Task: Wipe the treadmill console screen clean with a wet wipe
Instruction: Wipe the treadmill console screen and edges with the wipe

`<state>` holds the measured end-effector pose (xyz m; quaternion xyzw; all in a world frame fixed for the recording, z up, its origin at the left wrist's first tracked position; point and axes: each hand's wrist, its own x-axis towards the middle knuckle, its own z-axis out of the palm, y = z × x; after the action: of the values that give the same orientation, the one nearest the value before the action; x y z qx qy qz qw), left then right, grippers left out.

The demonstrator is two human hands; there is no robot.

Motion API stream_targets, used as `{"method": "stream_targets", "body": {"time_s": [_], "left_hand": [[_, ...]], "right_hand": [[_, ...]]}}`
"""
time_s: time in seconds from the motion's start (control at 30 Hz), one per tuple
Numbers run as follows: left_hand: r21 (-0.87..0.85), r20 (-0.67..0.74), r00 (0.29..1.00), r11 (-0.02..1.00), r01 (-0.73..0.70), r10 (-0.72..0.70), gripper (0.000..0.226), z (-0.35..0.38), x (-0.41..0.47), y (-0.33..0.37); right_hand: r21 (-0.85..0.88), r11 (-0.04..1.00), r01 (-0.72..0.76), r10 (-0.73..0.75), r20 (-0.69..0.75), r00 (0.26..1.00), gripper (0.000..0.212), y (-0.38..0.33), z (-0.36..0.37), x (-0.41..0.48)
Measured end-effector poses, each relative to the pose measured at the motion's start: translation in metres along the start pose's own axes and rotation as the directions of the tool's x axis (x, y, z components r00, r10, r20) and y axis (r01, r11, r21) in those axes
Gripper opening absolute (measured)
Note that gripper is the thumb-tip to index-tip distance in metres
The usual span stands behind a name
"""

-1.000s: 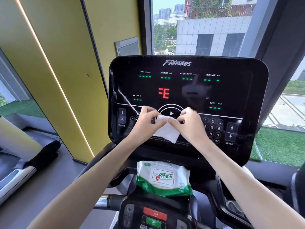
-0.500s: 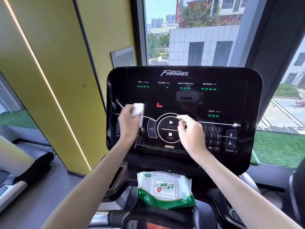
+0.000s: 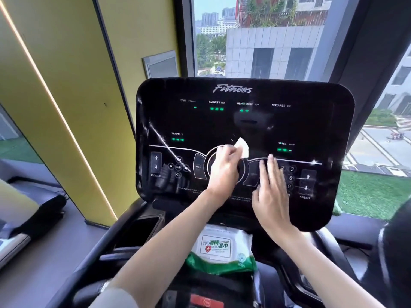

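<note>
While the left hand (image 3: 223, 172) sat over the round dial (image 3: 240, 174) at frame centre, its grip was pinched on the wet wipe (image 3: 242, 148). A folded white corner stuck out past the fingers toward the upper right, at the middle of the treadmill console screen (image 3: 244, 125). Right hand (image 3: 270, 194) was just right of it, grip slack: fingers straight and together over the keypad (image 3: 291, 177). Couldn't tell if they touched the glass. Screen was glossy black, green readouts lit, with a pale diagonal line (image 3: 164, 143) on its left side. Wipe pack (image 3: 219, 250), white and green, lay below the console at lower centre. Yellow wall (image 3: 66, 85) at frame left, window (image 3: 266, 41) across the top.
</note>
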<state>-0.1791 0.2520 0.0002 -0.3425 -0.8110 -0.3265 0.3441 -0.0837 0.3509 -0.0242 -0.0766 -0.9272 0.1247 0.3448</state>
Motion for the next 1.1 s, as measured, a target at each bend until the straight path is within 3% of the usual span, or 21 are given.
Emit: {"method": "stream_targets", "body": {"time_s": [0.07, 0.13, 0.2, 0.27, 0.33, 0.4, 0.5, 0.6, 0.67, 0.73, 0.8, 0.83, 0.9, 0.93, 1.0, 1.1], "left_hand": [[-0.07, 0.168, 0.962, 0.976, -0.207, 0.216, 0.043, -0.005, -0.014, -0.001], [-0.074, 0.047, 0.975, 0.974, -0.215, 0.219, 0.039, -0.026, -0.017, -0.018], [-0.039, -0.234, 0.97, 0.998, 0.054, -0.062, 0.039, -0.058, -0.006, -0.046], [-0.037, -0.42, 0.816, 0.906, 0.421, -0.396, 0.035, -0.091, 0.009, -0.086], [-0.034, -0.463, 0.674, 0.771, 0.636, -0.576, 0.031, -0.106, 0.017, -0.115], [-0.012, -0.424, 0.666, 0.739, 0.674, -0.614, 0.033, -0.093, 0.019, -0.114], [0.041, -0.335, 0.815, 0.857, 0.514, -0.473, 0.036, -0.046, 0.007, -0.064], [0.04, -0.095, 0.979, 0.982, 0.184, -0.18, 0.033, -0.004, -0.019, -0.007], [-0.034, 0.09, 0.995, 0.999, -0.034, 0.037, 0.034, 0.002, -0.036, 0.011], [-0.095, 0.111, 0.99, 0.993, -0.071, 0.081, 0.036, -0.012, -0.042, 0.004], [-0.105, -0.081, 0.991, 0.99, 0.094, -0.102, 0.034, -0.039, -0.038, -0.02], [-0.117, -0.202, 0.948, 0.967, 0.228, -0.248, 0.032, -0.055, -0.033, -0.036], [-0.149, -0.343, 0.79, 0.859, 0.489, -0.509, 0.032, -0.082, -0.024, -0.07], [-0.13, -0.356, 0.72, 0.795, 0.593, -0.595, 0.031, -0.089, -0.024, -0.082], [-0.04, -0.333, 0.664, 0.714, 0.699, -0.669, 0.031, -0.084, -0.03, -0.09], [0.029, -0.242, 0.724, 0.741, 0.671, -0.646, 0.03, -0.048, -0.049, -0.053]], "right_hand": [[0.008, 0.999, -0.031, 0.031, 0.017, 0.999, 0.076, -0.001, 0.002, -0.008], [0.006, 1.0, -0.023, 0.023, 0.039, 0.999, 0.076, -0.003, 0.005, -0.017], [0.003, 1.0, -0.007, 0.007, 0.063, 0.998, 0.076, -0.006, 0.008, -0.024], [-0.01, 1.0, 0.001, 0.0, 0.091, 0.996, 0.074, -0.007, 0.012, -0.027], [-0.027, 1.0, 0.0, 0.004, 0.114, 0.994, 0.073, -0.007, 0.016, -0.029], [-0.037, 0.999, -0.008, 0.013, 0.119, 0.993, 0.071, -0.006, 0.016, -0.03], [-0.038, 0.999, -0.013, 0.018, 0.134, 0.991, 0.07, -0.004, 0.016, -0.031], [-0.025, 1.0, -0.017, 0.02, 0.13, 0.991, 0.07, -0.002, 0.017, -0.032], [-0.008, 1.0, -0.006, 0.007, 0.13, 0.991, 0.07, -0.002, 0.017, -0.034], [-0.006, 1.0, -0.004, 0.004, 0.128, 0.992, 0.069, -0.003, 0.015, -0.037], [-0.021, 1.0, -0.011, 0.014, 0.133, 0.991, 0.068, -0.003, 0.014, -0.039], [-0.033, 0.999, -0.016, 0.02, 0.129, 0.991, 0.068, -0.002, 0.014, -0.04], [-0.049, 0.999, -0.025, 0.031, 0.129, 0.991, 0.069, 0.0, 0.016, -0.042], [-0.05, 0.998, -0.03, 0.037, 0.131, 0.991, 0.069, 0.002, 0.016, -0.044], [-0.043, 0.998, -0.038, 0.043, 0.132, 0.99, 0.068, 0.004, 0.015, -0.049], [-0.018, 0.999, -0.033, 0.035, 0.126, 0.991, 0.066, 0.009, 0.012, -0.056]]}}
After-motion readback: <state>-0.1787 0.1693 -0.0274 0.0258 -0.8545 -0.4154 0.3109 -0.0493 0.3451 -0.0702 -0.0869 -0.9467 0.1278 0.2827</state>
